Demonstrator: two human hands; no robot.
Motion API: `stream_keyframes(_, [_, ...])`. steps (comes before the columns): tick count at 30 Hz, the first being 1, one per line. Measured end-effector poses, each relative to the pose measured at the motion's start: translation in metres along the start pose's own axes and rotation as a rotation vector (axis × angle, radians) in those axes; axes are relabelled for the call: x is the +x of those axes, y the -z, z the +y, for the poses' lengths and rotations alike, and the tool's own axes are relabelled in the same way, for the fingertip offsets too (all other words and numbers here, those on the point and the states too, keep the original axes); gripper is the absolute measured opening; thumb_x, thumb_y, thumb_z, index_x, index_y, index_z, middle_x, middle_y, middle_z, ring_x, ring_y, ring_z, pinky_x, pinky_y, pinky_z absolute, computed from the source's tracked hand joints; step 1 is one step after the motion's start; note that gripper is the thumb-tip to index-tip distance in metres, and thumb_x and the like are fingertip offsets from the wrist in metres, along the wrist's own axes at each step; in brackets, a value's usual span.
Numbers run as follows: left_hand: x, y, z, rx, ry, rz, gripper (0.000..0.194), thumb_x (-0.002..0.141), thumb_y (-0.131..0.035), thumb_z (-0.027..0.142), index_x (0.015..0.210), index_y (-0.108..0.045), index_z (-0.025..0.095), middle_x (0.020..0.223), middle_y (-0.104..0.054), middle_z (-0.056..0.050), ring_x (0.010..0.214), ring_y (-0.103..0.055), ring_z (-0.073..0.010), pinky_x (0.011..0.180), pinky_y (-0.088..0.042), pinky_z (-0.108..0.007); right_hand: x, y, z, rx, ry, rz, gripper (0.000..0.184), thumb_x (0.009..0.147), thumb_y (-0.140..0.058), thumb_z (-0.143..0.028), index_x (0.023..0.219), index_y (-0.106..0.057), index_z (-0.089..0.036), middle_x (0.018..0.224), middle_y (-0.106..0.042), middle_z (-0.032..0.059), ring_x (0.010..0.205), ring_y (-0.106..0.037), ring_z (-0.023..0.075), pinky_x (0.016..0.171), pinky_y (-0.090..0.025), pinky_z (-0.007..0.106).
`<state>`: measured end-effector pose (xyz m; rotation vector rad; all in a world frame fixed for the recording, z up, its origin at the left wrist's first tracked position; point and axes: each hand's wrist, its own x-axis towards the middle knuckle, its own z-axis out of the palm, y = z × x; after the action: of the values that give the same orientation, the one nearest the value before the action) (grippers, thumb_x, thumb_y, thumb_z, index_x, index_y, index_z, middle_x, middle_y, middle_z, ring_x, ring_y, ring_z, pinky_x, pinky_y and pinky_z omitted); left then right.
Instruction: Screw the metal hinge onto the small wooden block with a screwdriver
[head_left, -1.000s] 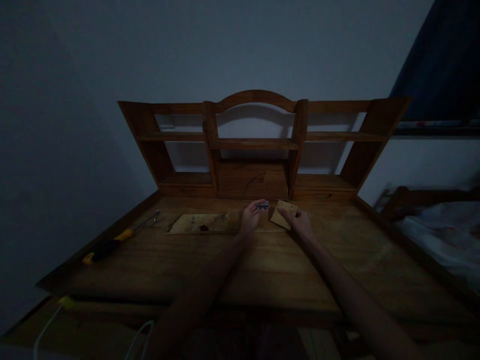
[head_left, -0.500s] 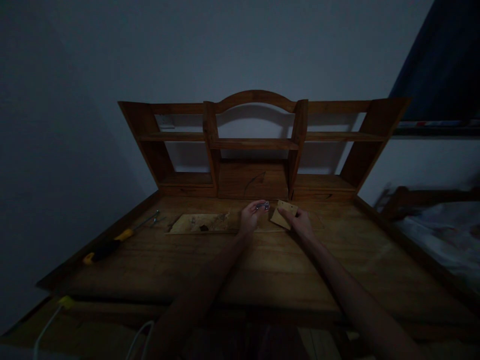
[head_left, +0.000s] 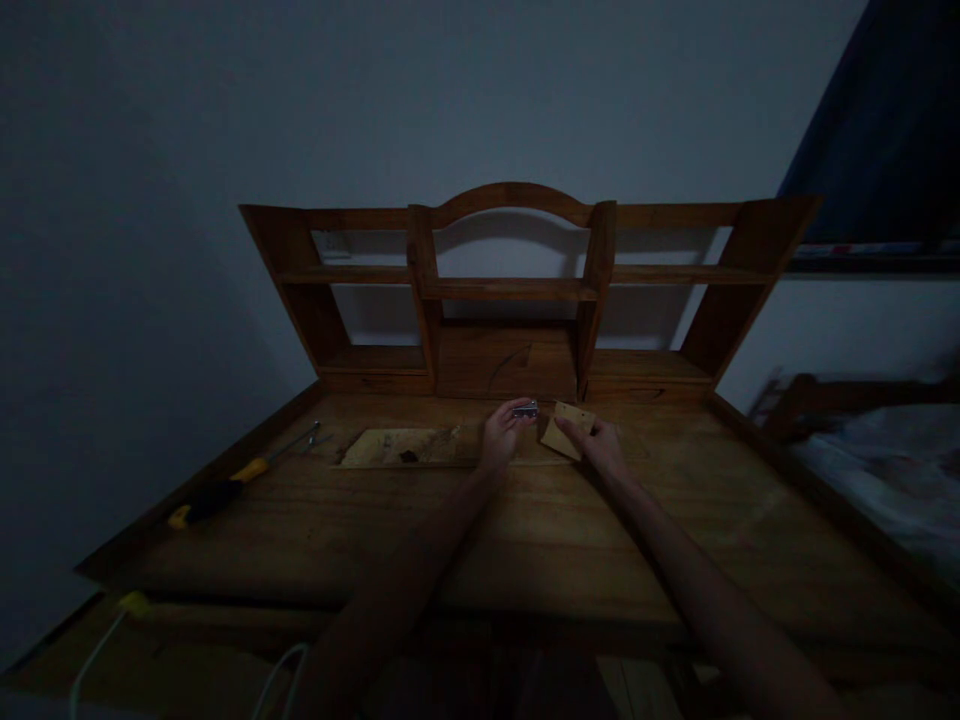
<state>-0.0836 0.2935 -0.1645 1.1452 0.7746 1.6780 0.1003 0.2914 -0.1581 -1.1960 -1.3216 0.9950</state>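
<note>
Above the middle of the wooden desk (head_left: 510, 540), my left hand (head_left: 498, 436) is closed on a small shiny metal piece (head_left: 526, 409), perhaps a hinge, held between thumb and fingers. Just to its right, my right hand (head_left: 602, 446) pinches a small light-brown wooden board (head_left: 568, 430) with small holes near its upper edge. The board is tilted, and a narrow gap separates it from the metal piece. My thumb lies over the board's face, and the fingers behind it are hidden.
A screwdriver (head_left: 217, 495) with a black and yellow handle lies at the left, with small metal bits (head_left: 315, 438) by its tip. A worn pale patch (head_left: 401, 446) marks the desktop. The shelf unit (head_left: 510, 289) stands at the back. A white cable (head_left: 94, 650) hangs at front left.
The metal piece has turned slightly in my left hand, showing a broader, brighter face. My right hand and the board have hardly moved.
</note>
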Motion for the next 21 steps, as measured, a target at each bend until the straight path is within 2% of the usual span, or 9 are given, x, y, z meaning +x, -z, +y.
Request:
stream_keyframes(8, [-0.0024,-0.005,0.0047,-0.047,0.08,-0.042,0.054,0.063,-0.084,0.022,0.114,-0.065,0.014,0.117,-0.068,-0.015,0.102,-0.068,-0.0248,0.101,-0.047,-0.044,0.0003,0.0001,0.0007,0.017,-0.003,0.003,0.056,0.065,-0.079,-0.055,0.097,-0.074,-0.009,0.094,-0.074,0.0139,0.084,-0.071,0.0292,0.07,-0.057,0.034])
stream_keyframes(11, [-0.0036,-0.0047,0.0058,0.007,0.062,-0.021,0.048,0.062,-0.086,0.023,0.106,-0.069,0.014,0.112,-0.07,-0.014,0.101,-0.068,-0.0251,0.101,-0.047,-0.044,-0.0007,0.0002,-0.001,0.015,-0.001,0.001,0.056,0.065,-0.078,-0.054,0.097,-0.074,-0.009,0.095,-0.074,0.0144,0.084,-0.071,0.0289,0.069,-0.057,0.033])
stream_keyframes(16, [-0.0038,-0.0047,0.0042,-0.022,0.095,0.029,0.036,0.067,-0.084,0.035,0.092,-0.071,0.013,0.097,-0.074,-0.012,0.099,-0.069,-0.0274,0.099,-0.049,-0.048,0.0001,-0.0005,0.0003,0.01,0.004,0.008,0.053,0.065,-0.078,-0.055,0.095,-0.074,-0.01,0.093,-0.074,0.0131,0.084,-0.071,0.0278,0.069,-0.056,0.033])
stream_keyframes(21, [-0.0027,-0.0062,0.0033,-0.052,0.127,0.072,0.037,0.068,-0.083,0.04,0.087,-0.068,0.012,0.089,-0.073,-0.012,0.096,-0.07,-0.029,0.096,-0.051,-0.049,-0.0001,-0.0002,-0.0001,-0.003,0.011,0.016,0.055,0.065,-0.077,-0.056,0.093,-0.075,-0.01,0.091,-0.074,0.0139,0.079,-0.071,0.0273,0.068,-0.056,0.034])
